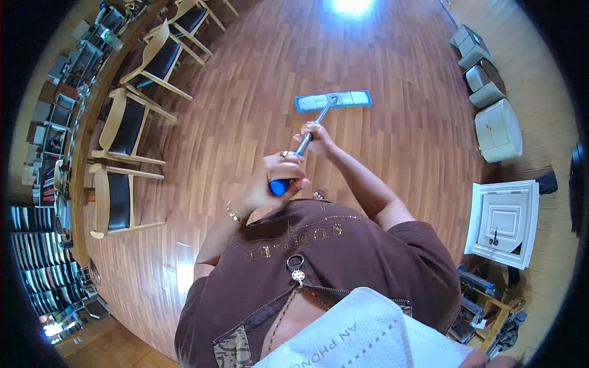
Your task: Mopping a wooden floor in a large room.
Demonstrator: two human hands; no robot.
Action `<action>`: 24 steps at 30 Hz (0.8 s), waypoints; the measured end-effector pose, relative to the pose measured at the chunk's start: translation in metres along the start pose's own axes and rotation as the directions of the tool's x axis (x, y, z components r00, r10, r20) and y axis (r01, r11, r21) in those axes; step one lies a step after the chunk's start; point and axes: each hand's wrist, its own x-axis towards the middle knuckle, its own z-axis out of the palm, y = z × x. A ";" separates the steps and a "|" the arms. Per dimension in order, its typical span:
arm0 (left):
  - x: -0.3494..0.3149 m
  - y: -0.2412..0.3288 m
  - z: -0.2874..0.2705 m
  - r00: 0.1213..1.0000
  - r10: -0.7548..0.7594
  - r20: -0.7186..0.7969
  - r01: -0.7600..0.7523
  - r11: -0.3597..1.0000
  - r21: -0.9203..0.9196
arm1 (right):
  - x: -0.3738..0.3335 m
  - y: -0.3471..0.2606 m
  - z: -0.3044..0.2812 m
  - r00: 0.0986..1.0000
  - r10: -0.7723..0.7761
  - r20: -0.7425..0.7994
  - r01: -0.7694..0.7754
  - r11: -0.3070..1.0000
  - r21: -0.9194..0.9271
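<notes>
A flat mop (316,102) with a blue-edged, pale rectangular head rests on the wood floor ahead of me. Its metal pole slopes back toward my body and ends in a blue grip (280,186). My left hand (273,178) is wrapped round that blue grip near its top end, with a bracelet on the wrist and a ring on a finger. Farther down, my right hand (315,137) is closed round the metal part of the pole. The arm behind it reaches forward from the right.
Wooden chairs with dark seats (120,197) line a long wooden counter (92,98) on the left. Along the right wall stand a white cabinet (504,224), a rounded white appliance (498,130) and several bins. Light glares off the plank floor (245,92) at the far end.
</notes>
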 end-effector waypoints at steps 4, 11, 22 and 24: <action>0.028 0.047 -0.020 0.998 0.051 0.043 -0.052 0.998 0.025 | -0.001 -0.041 -0.003 0.994 0.089 -0.063 -0.090 0.996 -0.017; 0.080 0.077 -0.050 0.940 0.311 0.138 -0.278 0.936 -0.215 | 0.016 -0.116 -0.028 0.993 0.120 -0.007 -0.120 0.992 -0.033; 0.136 -0.008 -0.063 0.930 0.331 0.161 -0.283 0.922 -0.265 | 0.082 -0.028 -0.053 0.997 0.071 0.032 -0.066 0.989 -0.132; 0.151 -0.040 -0.070 0.933 0.305 0.193 -0.257 0.936 -0.239 | 0.101 0.006 -0.060 0.995 0.090 0.031 -0.084 0.985 -0.150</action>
